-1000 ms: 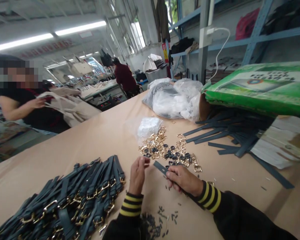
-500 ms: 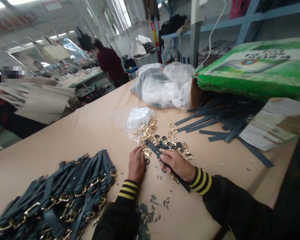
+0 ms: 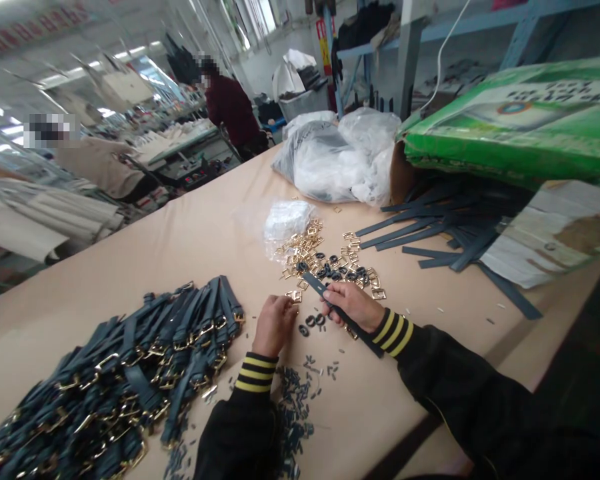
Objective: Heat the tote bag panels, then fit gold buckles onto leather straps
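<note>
My right hand (image 3: pixel 350 305) is closed around a dark blue strap (image 3: pixel 314 284), whose slotted end points up and left. Pinched in the fingertips of my left hand (image 3: pixel 274 325) is a gold buckle (image 3: pixel 295 296), just left of the strap's end. The two hands are apart. Beyond them lies a heap of loose gold buckles (image 3: pixel 303 248) with dark strap loops (image 3: pixel 337 273) among it. A few more dark loops (image 3: pixel 312 322) rest between my hands.
At left is a big pile of buckled straps (image 3: pixel 145 360). Small dark offcuts (image 3: pixel 295 393) are scattered near my left sleeve. Plastic bags (image 3: pixel 340 160), a green box (image 3: pixel 510 127) and unbuckled straps (image 3: pixel 410 227) occupy the table's far right. Two people work in the background.
My left hand has drawn back slightly from the heap and now has a gold buckle at its fingertips. The right hand keeps hold of the strap. The view has shifted a little.
</note>
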A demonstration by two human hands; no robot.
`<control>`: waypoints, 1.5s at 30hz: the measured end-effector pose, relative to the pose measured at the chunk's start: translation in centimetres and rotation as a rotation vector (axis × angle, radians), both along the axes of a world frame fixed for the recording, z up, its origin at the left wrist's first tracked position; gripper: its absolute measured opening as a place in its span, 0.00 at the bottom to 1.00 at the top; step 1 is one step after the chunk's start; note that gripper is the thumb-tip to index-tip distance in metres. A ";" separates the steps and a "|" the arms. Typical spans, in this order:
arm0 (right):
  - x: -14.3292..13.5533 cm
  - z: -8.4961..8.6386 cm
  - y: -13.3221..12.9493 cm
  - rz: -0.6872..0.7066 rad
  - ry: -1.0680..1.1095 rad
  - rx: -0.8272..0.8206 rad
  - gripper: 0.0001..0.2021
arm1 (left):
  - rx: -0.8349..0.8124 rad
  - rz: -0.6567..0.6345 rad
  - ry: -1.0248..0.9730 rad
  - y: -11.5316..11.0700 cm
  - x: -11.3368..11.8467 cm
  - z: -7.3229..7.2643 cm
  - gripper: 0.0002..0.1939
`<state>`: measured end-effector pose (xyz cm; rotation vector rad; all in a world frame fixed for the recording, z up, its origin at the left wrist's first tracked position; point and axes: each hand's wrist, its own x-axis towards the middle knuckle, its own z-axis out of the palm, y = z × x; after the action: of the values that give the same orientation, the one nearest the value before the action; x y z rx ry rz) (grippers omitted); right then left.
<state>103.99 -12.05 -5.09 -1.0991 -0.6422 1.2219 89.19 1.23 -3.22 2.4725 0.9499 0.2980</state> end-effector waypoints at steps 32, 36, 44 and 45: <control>-1.7 1.1 -1.9 0.351 -0.177 -0.164 0.23 | 0.389 -0.178 -0.042 -8.2 -1.8 2.5 0.10; -1.6 0.7 -1.8 0.374 -0.156 -0.151 0.25 | 0.420 -0.222 0.031 -8.5 -2.1 2.6 0.11; -1.0 -0.5 -1.8 0.328 -0.134 -0.250 0.23 | 0.087 -0.254 -0.213 -8.7 -2.3 3.1 0.10; -1.1 -0.7 -1.7 0.316 -0.148 -0.243 0.23 | 0.016 -0.197 -0.272 -8.7 -2.2 2.8 0.09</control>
<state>102.93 -13.77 -5.79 -1.3354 -0.8180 1.5289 86.98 -7.43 -0.41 2.4356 0.5904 0.5591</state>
